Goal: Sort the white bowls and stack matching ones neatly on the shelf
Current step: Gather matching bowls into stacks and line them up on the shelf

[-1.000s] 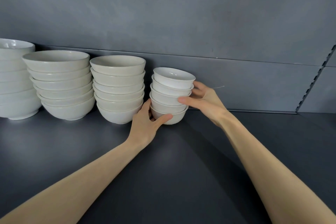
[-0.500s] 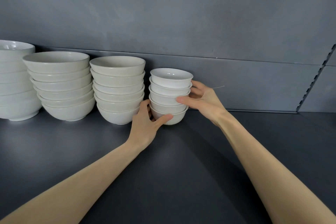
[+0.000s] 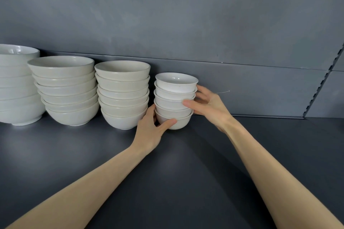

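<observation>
Five small bowls make up the right-hand stack (image 3: 176, 102), which stands on the shelf (image 3: 186, 173) near the back wall, just beside the next stack (image 3: 122, 95) and, as far as this view shows, not touching it. Both hands grip it. The left hand (image 3: 149, 132) curls round the bottom bowl, thumb across its front and fingers tucked behind its left side. The right hand (image 3: 212, 108) holds higher up, thumb pressed on the third bowl and fingers wrapped round the far side.

A second ago the top bowl (image 3: 176, 82) sat cocked, its rim dipping to the right. Now it lies much closer to level on the bowls beneath, and the column reads straighter. The hands have hardly shifted their hold, and the stack's place on the shelf looks about the same.

That suggests the small bowls are sorted and the work here is squaring up, not moving. Two cream stacks, the near one and a wider one (image 3: 65, 89), and a large white stack (image 3: 16, 83) at the left edge stand in a row, each of one kind. A slight lean may remain at the top, so one more nudge before letting go seems wise.
</observation>
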Demonstrator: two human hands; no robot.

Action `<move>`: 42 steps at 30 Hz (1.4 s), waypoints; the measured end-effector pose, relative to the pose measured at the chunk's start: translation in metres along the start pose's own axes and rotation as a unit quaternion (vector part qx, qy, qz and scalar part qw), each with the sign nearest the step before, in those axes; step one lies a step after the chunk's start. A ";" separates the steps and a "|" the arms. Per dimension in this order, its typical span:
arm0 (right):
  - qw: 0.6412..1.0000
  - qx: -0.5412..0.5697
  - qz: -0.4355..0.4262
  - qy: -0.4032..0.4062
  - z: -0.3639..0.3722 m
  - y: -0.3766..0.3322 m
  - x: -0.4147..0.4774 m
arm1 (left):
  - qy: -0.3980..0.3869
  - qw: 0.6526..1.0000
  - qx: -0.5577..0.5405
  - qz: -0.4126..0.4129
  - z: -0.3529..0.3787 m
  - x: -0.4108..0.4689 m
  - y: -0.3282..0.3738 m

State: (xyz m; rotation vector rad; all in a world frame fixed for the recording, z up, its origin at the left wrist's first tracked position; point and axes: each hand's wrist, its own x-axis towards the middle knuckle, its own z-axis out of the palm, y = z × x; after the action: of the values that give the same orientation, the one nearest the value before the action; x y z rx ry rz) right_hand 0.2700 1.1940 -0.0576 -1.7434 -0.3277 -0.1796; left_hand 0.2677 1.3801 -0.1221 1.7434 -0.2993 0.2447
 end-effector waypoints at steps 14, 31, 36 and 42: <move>1.000 0.002 -0.001 0.000 0.001 0.001 -0.001 | 0.018 1.000 -0.013 0.003 0.000 0.000 -0.002; 1.000 -0.006 0.007 0.007 0.002 0.000 -0.002 | 0.017 1.000 -0.005 0.004 0.001 0.001 -0.003; 1.000 -0.005 0.009 0.013 0.002 0.000 -0.003 | 0.016 1.000 -0.002 0.010 0.001 0.001 -0.002; 1.000 -0.003 0.013 0.016 0.002 0.001 -0.003 | 0.016 1.000 -0.001 0.014 0.001 0.000 -0.001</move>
State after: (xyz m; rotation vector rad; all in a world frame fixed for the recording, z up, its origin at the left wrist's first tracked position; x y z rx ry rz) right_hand 0.2674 1.1959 -0.0596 -1.7476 -0.2817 -0.1889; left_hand 0.2686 1.3795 -0.1233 1.7333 -0.3010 0.2933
